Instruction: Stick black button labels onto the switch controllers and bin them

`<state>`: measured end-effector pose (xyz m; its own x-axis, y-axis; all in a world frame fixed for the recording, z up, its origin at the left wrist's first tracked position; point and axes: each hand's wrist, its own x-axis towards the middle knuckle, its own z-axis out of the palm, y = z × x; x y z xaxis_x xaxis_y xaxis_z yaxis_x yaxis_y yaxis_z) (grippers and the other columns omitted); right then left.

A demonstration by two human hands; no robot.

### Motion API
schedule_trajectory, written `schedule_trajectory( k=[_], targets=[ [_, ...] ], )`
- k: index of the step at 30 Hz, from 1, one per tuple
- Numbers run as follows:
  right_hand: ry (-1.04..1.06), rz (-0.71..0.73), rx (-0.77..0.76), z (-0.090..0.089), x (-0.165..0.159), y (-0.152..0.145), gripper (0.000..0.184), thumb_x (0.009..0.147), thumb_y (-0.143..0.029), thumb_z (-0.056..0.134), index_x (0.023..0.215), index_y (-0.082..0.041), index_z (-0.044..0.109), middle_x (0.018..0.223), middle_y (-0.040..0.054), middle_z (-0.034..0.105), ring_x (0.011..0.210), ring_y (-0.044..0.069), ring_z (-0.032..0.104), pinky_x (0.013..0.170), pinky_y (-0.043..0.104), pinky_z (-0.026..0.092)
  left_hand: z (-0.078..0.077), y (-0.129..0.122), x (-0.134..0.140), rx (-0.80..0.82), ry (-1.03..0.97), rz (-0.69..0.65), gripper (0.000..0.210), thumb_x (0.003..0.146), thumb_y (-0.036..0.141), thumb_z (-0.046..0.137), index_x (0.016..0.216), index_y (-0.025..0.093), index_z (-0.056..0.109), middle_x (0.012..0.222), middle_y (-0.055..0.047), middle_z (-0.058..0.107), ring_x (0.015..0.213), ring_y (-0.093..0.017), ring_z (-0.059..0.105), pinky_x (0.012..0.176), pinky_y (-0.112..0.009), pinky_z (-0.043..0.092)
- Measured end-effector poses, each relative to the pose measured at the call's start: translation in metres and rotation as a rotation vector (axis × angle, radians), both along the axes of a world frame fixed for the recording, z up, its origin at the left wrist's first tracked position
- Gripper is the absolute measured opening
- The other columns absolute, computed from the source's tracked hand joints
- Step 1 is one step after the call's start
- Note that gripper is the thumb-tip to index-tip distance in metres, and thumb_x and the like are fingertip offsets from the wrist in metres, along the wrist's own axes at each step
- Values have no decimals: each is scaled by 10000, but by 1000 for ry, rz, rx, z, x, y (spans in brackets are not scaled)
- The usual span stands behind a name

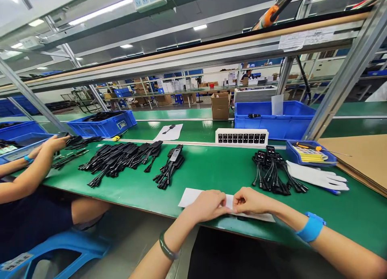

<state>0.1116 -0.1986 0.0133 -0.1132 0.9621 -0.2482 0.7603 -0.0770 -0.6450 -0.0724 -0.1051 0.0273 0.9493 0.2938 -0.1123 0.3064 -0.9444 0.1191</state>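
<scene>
A long white sheet (191,196), paper by its look, lies along the front edge of the green table. My left hand (210,205), with a dark bangle on its wrist, rests on the sheet with fingers curled in a pinch. Close beside it, fingertips nearly meeting, my right hand (252,201) is closed in a pinch too; a blue band circles that wrist. What sits between the fingertips is hidden. Ahead to the left is a bunch of black cables with flat heads (171,166), and ahead to the right another black cable bunch (270,172).
White gloves (316,176) lie beside a small blue tray (313,160) with a screwdriver. Behind stand a white rack of black pieces (242,144) and a blue bin (272,130). At left, a co-worker's hands (56,144) handle dark parts near a large cable pile (117,158).
</scene>
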Motion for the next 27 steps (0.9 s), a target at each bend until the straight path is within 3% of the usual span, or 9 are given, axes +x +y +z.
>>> schedule_trajectory(
  k=[5, 10, 17, 21, 27],
  targets=[
    [8, -16, -33, 2, 15, -8, 78, 644, -199, 645, 585, -151, 660, 507, -40, 533, 505, 100, 455, 454, 183, 280, -11, -5, 16, -16, -8, -9, 383, 888, 502, 458, 813, 167, 627, 840, -73, 665, 777, -221, 640, 628, -264, 430],
    [-38, -130, 13, 1, 13, -14, 140, 703, -223, 624, 596, -136, 647, 522, -24, 518, 516, 101, 428, 474, 202, 262, -12, 2, 20, -38, 36, -37, 372, 850, 514, 520, 815, 165, 644, 842, -89, 679, 783, -247, 647, 623, -276, 440],
    [-1, -33, -100, 6, 36, -20, 62, 606, -135, 607, 559, -150, 644, 485, -48, 519, 480, 92, 457, 442, 168, 297, -12, 3, 22, -5, 79, -35, 409, 808, 573, 539, 808, 179, 648, 840, -75, 696, 771, -261, 660, 592, -280, 434],
    [-119, -114, 21, -1, 31, -24, 107, 610, -119, 546, 516, -152, 586, 493, -31, 508, 495, 100, 443, 458, 198, 262, -12, 4, 22, -7, 81, -42, 468, 774, 634, 528, 772, 181, 647, 822, -74, 695, 760, -261, 663, 559, -276, 413],
    [-95, -15, 28, -22, 42, -37, 82, 664, -144, 573, 598, -187, 596, 614, 3, 611, 605, 165, 557, 509, 227, 339, -16, 2, 21, 11, 91, -45, 497, 762, 669, 510, 692, 189, 617, 761, -70, 692, 708, -240, 667, 473, -257, 359]
  ],
)
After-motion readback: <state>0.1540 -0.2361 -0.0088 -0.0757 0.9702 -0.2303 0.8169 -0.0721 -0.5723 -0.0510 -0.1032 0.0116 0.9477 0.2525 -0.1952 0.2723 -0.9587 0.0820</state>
